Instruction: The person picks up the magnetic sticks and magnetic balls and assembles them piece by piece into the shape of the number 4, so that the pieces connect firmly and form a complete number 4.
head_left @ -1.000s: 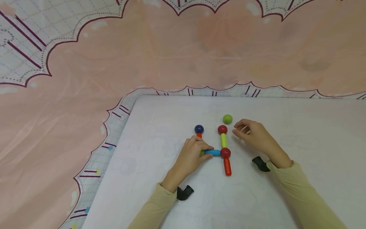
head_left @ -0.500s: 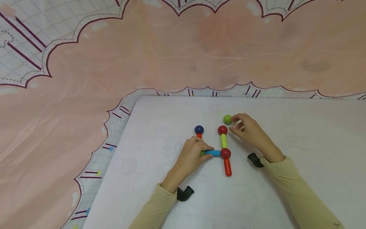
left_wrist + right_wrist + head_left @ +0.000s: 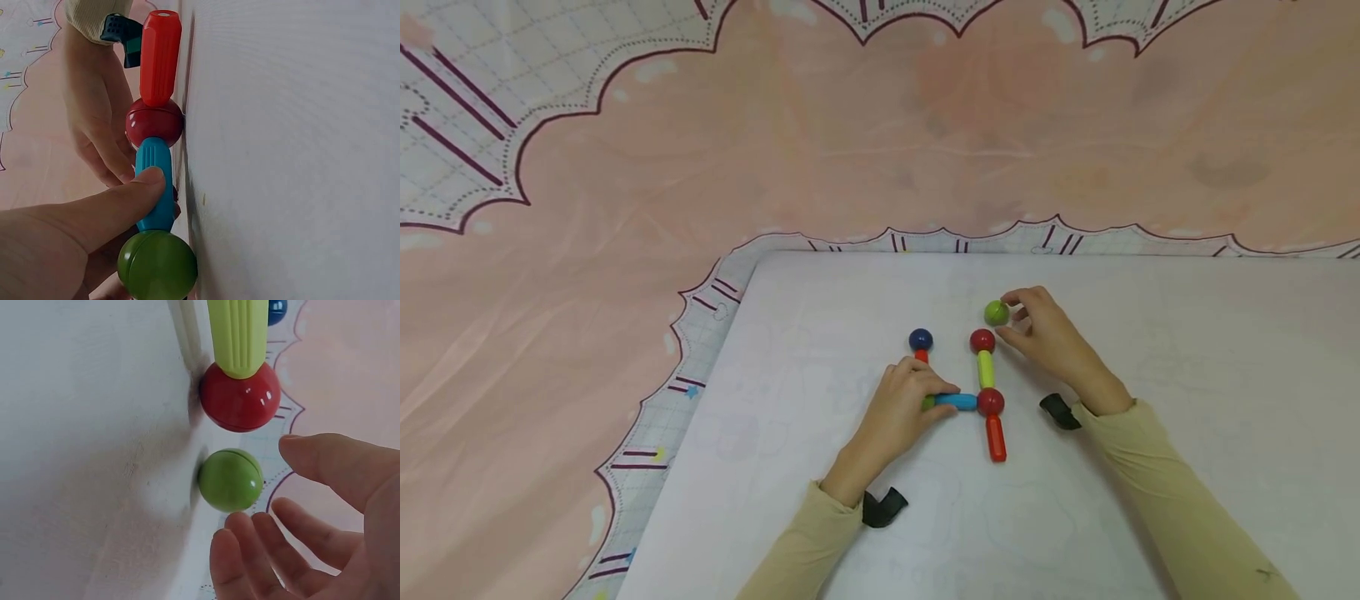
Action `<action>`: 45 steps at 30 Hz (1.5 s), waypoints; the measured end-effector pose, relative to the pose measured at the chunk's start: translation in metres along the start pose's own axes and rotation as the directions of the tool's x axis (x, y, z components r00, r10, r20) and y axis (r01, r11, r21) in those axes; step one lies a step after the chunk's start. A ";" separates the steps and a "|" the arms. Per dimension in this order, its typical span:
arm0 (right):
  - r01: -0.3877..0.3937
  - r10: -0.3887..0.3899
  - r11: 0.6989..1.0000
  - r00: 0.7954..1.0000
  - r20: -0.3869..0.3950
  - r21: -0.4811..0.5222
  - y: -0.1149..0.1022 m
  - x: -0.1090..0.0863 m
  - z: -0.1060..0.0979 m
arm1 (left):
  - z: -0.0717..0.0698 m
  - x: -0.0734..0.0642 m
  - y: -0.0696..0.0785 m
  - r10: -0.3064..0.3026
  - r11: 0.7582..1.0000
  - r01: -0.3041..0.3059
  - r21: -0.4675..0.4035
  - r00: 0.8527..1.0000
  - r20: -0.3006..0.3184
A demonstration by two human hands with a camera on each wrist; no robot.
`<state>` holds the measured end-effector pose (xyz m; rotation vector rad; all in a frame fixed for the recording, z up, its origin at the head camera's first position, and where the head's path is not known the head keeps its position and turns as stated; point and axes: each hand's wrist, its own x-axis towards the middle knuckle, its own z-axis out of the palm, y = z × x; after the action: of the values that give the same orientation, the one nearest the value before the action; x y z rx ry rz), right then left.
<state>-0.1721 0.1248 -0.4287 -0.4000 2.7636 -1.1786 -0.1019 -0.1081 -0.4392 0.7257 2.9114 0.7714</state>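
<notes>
My left hand [image 3: 891,408] pinches a blue rod [image 3: 958,402] between thumb and fingers. That rod links a green ball [image 3: 157,265], mostly covered by the hand in the head view, to a red ball [image 3: 991,402]. From this red ball a yellow-green rod [image 3: 986,369] runs away to another red ball [image 3: 982,340], and a red rod [image 3: 996,438] points toward me. My right hand [image 3: 1051,343] is beside a loose lime-green ball [image 3: 996,313], thumb and fingers spread apart around its near side. The right wrist view shows nothing in its grasp.
A dark blue ball [image 3: 921,339] tops a short red piece [image 3: 921,356] just beyond my left hand. Everything lies on a white tabletop [image 3: 1187,358]. Black straps [image 3: 886,507] hang at both wrists. Behind the table's far edge hangs a peach patterned cloth [image 3: 865,150].
My right hand has moved left and slightly away from me, up to the lime-green ball. The left hand keeps its pinch on the blue rod, and the joined pieces stay put.
</notes>
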 end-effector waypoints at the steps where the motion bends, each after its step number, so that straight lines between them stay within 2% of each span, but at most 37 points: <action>1: -0.005 0.005 1.000 1.000 0.009 0.000 0.000 0.001 0.000 | 0.000 0.000 0.000 0.003 1.000 -0.003 0.000 1.000 -0.002; 6: -0.035 0.035 0.999 0.998 0.048 -0.008 0.002 0.004 0.001 | 0.001 0.000 0.000 -0.007 1.000 0.007 -0.014 1.000 0.007; 23: -0.086 0.087 0.996 0.995 0.057 -0.025 0.005 0.017 0.002 | 0.002 0.001 0.000 -0.027 0.997 0.028 -0.067 0.999 0.027; 35: -0.083 0.083 0.997 0.995 0.049 -0.001 0.009 0.019 0.003 | 0.002 0.001 0.000 -0.024 0.998 0.026 -0.065 0.999 0.031; 45: -0.020 0.020 1.000 1.000 0.022 -0.015 0.003 0.014 0.001 | 0.001 0.003 -0.003 -0.018 0.998 0.018 -0.057 1.000 0.011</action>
<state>-0.1859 0.1228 -0.4314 -0.3835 2.7522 -1.1435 -0.1060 -0.1086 -0.4419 0.6951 2.8694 0.8432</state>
